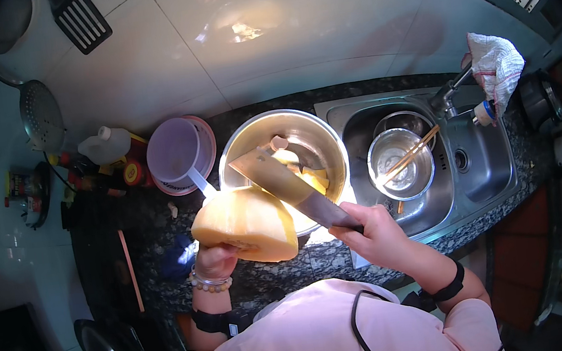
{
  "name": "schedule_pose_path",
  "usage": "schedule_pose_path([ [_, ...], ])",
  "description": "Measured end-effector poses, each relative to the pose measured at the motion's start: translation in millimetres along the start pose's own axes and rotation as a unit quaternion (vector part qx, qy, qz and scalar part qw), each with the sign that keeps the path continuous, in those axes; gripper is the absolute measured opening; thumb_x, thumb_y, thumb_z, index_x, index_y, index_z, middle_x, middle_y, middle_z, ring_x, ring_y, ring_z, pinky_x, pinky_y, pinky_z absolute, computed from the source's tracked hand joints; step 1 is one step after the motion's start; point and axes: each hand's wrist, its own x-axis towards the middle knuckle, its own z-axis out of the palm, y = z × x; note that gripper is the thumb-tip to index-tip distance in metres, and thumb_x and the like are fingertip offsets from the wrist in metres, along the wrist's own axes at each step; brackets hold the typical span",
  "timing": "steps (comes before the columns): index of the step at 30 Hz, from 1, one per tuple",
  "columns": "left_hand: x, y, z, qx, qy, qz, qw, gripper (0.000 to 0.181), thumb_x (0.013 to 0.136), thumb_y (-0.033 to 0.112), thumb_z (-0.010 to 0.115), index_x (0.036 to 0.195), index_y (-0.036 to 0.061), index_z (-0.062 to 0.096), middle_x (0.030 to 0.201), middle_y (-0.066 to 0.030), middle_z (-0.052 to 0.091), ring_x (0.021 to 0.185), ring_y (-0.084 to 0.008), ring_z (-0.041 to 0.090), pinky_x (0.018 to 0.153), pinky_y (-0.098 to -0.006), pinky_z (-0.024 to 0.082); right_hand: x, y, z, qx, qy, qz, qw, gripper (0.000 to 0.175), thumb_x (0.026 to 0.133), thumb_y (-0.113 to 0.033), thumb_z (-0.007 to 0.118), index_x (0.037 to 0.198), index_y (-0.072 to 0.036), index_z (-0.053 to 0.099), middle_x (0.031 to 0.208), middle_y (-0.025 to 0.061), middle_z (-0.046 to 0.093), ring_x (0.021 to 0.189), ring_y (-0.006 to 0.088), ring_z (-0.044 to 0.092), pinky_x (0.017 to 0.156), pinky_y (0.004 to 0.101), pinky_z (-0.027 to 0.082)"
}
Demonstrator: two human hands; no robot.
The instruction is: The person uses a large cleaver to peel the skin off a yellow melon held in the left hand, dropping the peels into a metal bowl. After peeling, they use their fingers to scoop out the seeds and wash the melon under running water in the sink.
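My left hand (216, 259) holds up a large peeled piece of pale orange squash (245, 224), fingers tucked under its hollow, seedy side. It hangs over the near left rim of a wide stainless steel bowl (338, 137). In my right hand (372, 230) is a cleaver (293, 190) by its handle; the broad blade slants up and left over the bowl, close to the squash's upper right side. Whether blade and squash touch, I cannot tell. Cut yellow squash chunks (315, 179) and a small round pinkish-brown thing (278, 143) lie in the bowl.
A lilac plastic dipper (172, 149) sits in a pink container (208, 137) left of the bowl, near bottles (106, 144). To the right, a double sink (423, 221) holds metal bowls (404, 189) with chopsticks (410, 157). A cloth (496, 65) hangs over the faucet (445, 97).
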Motion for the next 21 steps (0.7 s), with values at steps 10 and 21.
schedule_pose_path([
  [10, 10.0, -3.7, 21.0, 0.049, -0.018, 0.026, 0.998, 0.053, 0.094, 0.041, 0.048, 0.129, 0.0001, 0.045, 0.125, -0.0143, 0.055, 0.111, -0.0250, 0.056, 0.094, -0.0405, 0.048, -0.6, -31.4, -10.4, -0.207, 0.054, -0.188, 0.959, 0.050, 0.058, 0.001, 0.067, 0.106, -0.009, 0.061, 0.068, 0.0032, 0.056, 0.059, 0.0201, 0.060, 0.048, 0.0326, 0.046],
  [21, 7.5, 8.3, 36.1, 0.188, 0.034, 0.012, 0.982, 0.059, 0.085, 0.035, 0.062, 0.128, 0.0030, 0.039, 0.123, -0.0116, 0.052, 0.113, -0.0207, 0.053, 0.095, -0.0359, 0.046, -3.1, -27.6, -9.1, -0.220, 0.060, -0.163, 0.960, 0.050, 0.057, 0.005, 0.065, 0.106, -0.007, 0.062, 0.068, 0.0044, 0.058, 0.058, 0.0222, 0.060, 0.049, 0.0329, 0.046],
])
